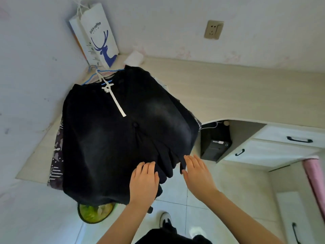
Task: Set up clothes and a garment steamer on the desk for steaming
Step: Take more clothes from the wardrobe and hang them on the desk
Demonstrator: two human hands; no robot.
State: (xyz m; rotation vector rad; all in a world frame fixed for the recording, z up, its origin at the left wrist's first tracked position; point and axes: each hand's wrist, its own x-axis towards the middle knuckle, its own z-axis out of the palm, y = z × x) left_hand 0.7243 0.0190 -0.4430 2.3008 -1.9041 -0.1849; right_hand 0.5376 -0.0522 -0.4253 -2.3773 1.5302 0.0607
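The left hand (pixel 144 180) lies flat on the near hem of a black garment (pixel 112 138), its fingers (pixel 149 166) straight and close together, pressing the cloth. The right hand (pixel 197 171) is just beside it, fingers (pixel 193 161) straight and slightly spread, the thumb side touching a narrow black fold (pixel 182 164) that hangs from the same hem. Neither hand curls round anything.

The garment spreads away from the fingertips across the beige desk (pixel 237 95), and its near edge droops over the desk front below the palms. Beyond the fingertips a white drawstring (pixel 115 101) lies tied on the waistband, with a blue hanger (pixel 98 74) poking out past it. A patterned purple and white garment (pixel 57 155) shows from under the black one, off to the left of the left hand's fingers.

Far beyond the fingers, in the desk's corner, stands a white paper bag (pixel 103 44) printed with a blue deer and the words "luckin coffee"; its smaller print is too small to read. A wall socket (pixel 213 29) sits above the desk. Past the right fingertips, under the desk, a black computer tower (pixel 215 147) stands
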